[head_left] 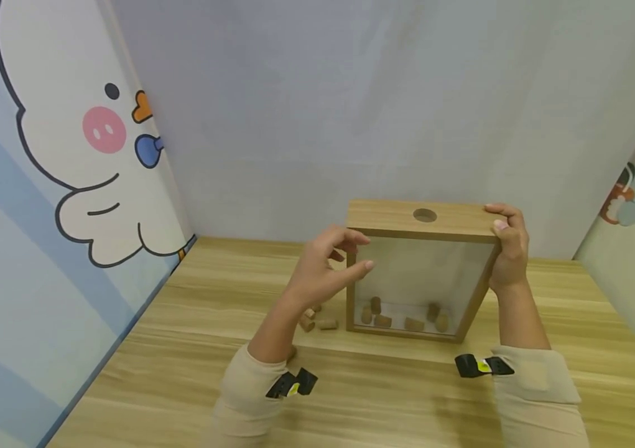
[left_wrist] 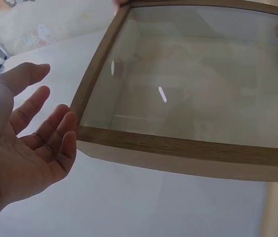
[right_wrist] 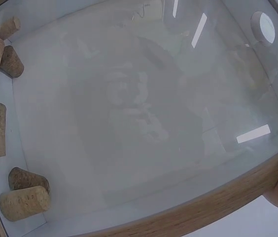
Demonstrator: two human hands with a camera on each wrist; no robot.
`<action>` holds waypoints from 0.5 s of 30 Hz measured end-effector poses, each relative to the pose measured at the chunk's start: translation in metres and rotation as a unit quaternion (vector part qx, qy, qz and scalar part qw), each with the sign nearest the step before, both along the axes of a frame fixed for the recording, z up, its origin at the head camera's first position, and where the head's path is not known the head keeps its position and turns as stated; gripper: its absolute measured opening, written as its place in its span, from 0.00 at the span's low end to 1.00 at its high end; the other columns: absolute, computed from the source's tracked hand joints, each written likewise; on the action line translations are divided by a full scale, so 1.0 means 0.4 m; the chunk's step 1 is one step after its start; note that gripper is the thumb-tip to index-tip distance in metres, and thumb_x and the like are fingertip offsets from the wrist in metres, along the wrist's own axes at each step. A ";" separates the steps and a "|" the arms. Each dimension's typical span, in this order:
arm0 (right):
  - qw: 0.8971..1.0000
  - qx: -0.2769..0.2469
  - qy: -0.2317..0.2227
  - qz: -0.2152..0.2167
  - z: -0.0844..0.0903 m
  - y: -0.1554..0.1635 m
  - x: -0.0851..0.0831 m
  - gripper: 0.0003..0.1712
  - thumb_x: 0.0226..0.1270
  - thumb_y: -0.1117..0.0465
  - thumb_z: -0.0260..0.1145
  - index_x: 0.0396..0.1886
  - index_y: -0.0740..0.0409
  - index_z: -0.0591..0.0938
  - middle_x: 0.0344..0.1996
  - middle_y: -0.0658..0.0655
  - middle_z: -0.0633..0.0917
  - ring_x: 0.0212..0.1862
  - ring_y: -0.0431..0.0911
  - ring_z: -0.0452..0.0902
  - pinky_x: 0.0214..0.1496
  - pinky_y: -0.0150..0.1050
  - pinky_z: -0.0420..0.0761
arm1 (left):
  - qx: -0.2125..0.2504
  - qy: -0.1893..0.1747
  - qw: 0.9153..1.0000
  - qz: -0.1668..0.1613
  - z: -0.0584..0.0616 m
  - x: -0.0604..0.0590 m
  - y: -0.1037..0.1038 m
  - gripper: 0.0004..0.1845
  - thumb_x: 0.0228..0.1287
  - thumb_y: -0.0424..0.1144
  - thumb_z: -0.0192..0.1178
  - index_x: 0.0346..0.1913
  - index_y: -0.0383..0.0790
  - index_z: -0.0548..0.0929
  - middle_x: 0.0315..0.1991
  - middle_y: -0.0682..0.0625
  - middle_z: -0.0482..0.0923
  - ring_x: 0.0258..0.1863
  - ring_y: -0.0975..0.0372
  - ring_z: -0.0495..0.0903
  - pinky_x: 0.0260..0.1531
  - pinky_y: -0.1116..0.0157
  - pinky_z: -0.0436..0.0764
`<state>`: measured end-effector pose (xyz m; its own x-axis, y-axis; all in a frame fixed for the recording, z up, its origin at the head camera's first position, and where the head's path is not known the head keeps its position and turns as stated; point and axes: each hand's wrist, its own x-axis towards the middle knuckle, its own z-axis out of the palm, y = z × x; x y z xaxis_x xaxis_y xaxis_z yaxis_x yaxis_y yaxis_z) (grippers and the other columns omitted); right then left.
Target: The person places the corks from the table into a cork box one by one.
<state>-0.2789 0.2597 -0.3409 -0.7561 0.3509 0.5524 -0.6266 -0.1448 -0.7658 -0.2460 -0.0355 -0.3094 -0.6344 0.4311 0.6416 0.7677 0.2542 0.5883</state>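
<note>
Two hands point(head_left: 510, 249) at unlabelled box point(head_left: 423, 218)

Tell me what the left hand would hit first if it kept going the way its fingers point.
Probably the wooden box: the left hand is open, its fingers aimed at the box's near left edge, just short of the frame. Depth is hard to judge.

a light wooden table point(head_left: 194, 367) with a pale plank grain, set into a corner between walls. a glass-fronted wooden box point(head_left: 420, 274) stands upright on it toward the back right. a few loose corks point(head_left: 317, 320) lie on the tabletop just beside the box's left bottom corner.
</note>
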 end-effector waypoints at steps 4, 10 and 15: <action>1.000 0.000 -0.001 0.002 0.000 0.004 -0.001 0.17 0.57 0.57 0.50 0.41 0.54 0.80 0.43 0.59 0.72 0.41 0.50 0.64 0.39 0.44 0.61 | -0.021 -0.015 1.000 0.001 -0.032 -0.002 -0.016 0.14 0.56 0.34 0.66 0.45 0.36 0.80 0.41 0.44 0.76 0.38 0.54 0.76 0.35 0.64 0.76; 1.000 -0.002 0.000 0.005 0.000 0.007 -0.002 0.16 0.58 0.58 0.50 0.41 0.54 0.80 0.42 0.59 0.72 0.40 0.50 0.65 0.38 0.43 0.62 | -0.037 -0.033 0.999 0.002 -0.073 -0.010 -0.031 0.12 0.55 0.34 0.67 0.42 0.34 0.80 0.40 0.46 0.78 0.38 0.56 0.76 0.35 0.59 0.77; 1.000 0.007 -0.014 0.005 -0.001 0.008 -0.002 0.16 0.58 0.57 0.48 0.42 0.52 0.79 0.43 0.58 0.71 0.40 0.49 0.65 0.37 0.42 0.63 | -0.057 -0.074 0.996 0.005 -0.113 -0.014 -0.055 0.13 0.54 0.35 0.68 0.42 0.35 0.80 0.41 0.46 0.78 0.39 0.53 0.77 0.35 0.57 0.77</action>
